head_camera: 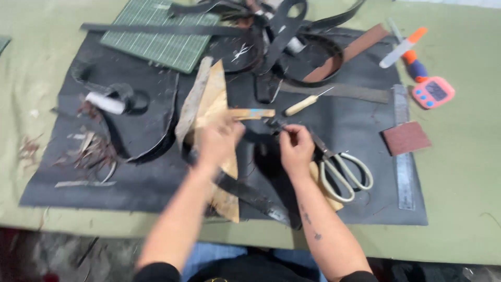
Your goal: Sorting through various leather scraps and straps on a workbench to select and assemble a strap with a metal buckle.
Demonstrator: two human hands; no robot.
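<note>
2 hands (216,143) (295,149) on black strap (255,196); scissors (339,169), awl (305,104) beside.

A flat black leather sheet (130,183) covers much of the pale olive-green cloth worktop (459,209), and on it lie glossy black leather straps (250,196) and a tan, mottled brown leather offcut (211,102). The dark green cutting mat (156,36) carries a fine white grid, while the large scissors (342,172) have cream-coloured handle loops and the awl (302,104) has a pale wooden handle. A pink digital timer (433,92) with a dark screen, a reddish-brown square block (406,138), a grey steel ruler (404,172) and an orange-and-white tube (403,47) lie at the side.
</note>
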